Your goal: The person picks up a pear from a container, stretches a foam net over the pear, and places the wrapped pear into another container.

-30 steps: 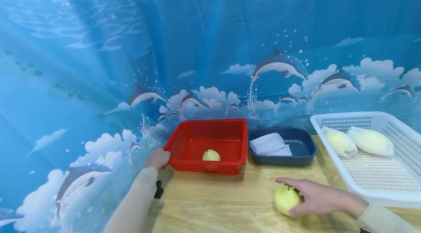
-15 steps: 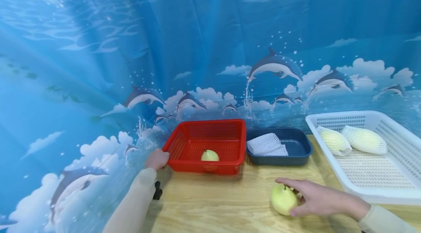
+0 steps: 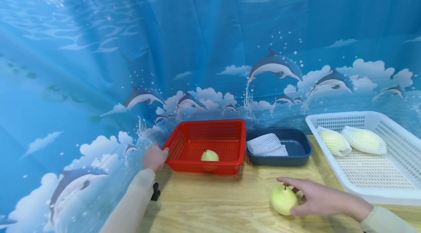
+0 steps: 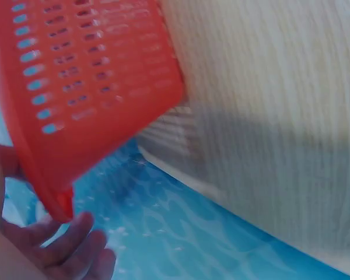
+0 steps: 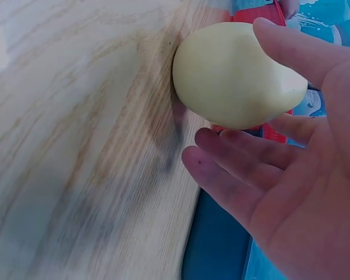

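Note:
On the wooden table a yellow-green pear (image 3: 283,200) stands upright, stem up. My right hand (image 3: 317,196) surrounds it loosely from the right. In the right wrist view the thumb overlaps the pear (image 5: 233,79), one finger passes behind it and the others hang relaxed below. At the left my left hand (image 3: 154,158) reaches the side rim of a red plastic basket (image 3: 210,168). The left wrist view has the basket's rim (image 4: 17,128) between the thumb and the loosely bent fingers (image 4: 79,245). Another pear (image 3: 209,155) lies inside that basket.
Right of the red basket stands a dark blue tray (image 3: 296,161) holding white foam fruit nets (image 3: 266,144). A white basket (image 3: 355,191) at the right holds two pears (image 3: 364,140) in foam nets. A blue dolphin-print curtain (image 3: 210,61) hangs behind.
My left hand has drawn slightly left at the red basket's rim. The right hand's fingers have shifted a little on the side of the pear, which stays in place. The view has turned slightly.

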Motion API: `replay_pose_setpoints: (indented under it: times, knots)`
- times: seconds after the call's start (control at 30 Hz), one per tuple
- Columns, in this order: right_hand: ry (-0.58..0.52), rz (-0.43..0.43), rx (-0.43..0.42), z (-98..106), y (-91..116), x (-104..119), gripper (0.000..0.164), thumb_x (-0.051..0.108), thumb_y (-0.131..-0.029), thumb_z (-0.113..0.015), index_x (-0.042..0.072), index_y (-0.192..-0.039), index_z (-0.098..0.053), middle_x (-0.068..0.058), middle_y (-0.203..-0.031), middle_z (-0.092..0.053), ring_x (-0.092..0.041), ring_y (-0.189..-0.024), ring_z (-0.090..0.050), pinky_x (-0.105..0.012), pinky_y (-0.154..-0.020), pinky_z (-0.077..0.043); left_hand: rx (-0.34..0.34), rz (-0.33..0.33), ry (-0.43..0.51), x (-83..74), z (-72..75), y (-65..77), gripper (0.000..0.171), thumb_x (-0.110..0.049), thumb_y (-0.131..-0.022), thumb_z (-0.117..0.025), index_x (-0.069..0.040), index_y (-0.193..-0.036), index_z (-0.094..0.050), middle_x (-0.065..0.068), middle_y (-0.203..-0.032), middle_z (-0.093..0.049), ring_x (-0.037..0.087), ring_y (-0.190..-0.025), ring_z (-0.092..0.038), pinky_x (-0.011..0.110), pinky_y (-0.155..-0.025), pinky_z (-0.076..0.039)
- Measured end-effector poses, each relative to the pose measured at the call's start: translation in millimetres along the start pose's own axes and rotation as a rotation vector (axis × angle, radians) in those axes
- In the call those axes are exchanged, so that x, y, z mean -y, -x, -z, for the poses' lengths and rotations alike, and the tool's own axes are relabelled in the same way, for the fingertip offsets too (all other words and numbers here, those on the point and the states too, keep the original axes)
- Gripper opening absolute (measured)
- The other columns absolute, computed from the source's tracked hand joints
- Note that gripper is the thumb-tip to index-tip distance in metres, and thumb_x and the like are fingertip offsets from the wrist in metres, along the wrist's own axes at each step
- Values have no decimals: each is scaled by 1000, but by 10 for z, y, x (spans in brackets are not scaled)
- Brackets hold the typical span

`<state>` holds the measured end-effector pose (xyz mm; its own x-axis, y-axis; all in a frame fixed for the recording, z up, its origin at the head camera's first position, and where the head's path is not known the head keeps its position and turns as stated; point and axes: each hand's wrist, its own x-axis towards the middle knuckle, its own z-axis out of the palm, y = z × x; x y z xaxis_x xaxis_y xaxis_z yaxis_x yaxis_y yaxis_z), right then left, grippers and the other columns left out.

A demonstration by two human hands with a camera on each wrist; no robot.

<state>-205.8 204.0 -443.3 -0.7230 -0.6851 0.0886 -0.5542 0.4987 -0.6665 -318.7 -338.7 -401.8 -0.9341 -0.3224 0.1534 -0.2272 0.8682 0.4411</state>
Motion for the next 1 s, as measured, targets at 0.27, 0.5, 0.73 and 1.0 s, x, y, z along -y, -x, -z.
replay_pose_setpoints:
  times: [0.27,0.5,0.73,1.0]
  knots:
    - [52,60,-62,15,48,-28,87,44,-85,-76,4,-152,-39,-21,-139,-56,-9,-112,-59,-30,-80,-56,-245,-168,-76,-421,24,220,40,-30,-91,-66,-1,-118,-56,20,-113,-58,39,-107,-52,55,-89,-48]
    - [54,49,-87,19,64,-51,84,42,-84,-77,6,-151,-41,-22,-139,-56,-11,-113,-59,-31,-80,-57,-253,-345,83,-937,-43,594,32,-25,-88,-69,-9,-113,-58,9,-110,-59,28,-103,-53,47,-90,-50]
    - [35,69,-79,22,81,-33,85,39,-83,-79,9,-152,-40,-22,-141,-55,-10,-113,-58,-31,-81,-56,-186,-533,195,-1385,-148,1004,19,-23,-91,-65,-17,-107,-59,-2,-103,-60,14,-91,-55,36,-77,-53]
    - [52,56,-92,-9,126,-20,83,42,-84,-78,11,-152,-41,-18,-142,-55,-8,-113,-58,-30,-81,-56,16,-677,248,-1750,-279,1492,16,-23,-92,-65,-23,-107,-59,-9,-102,-61,8,-85,-56,27,-76,-52]
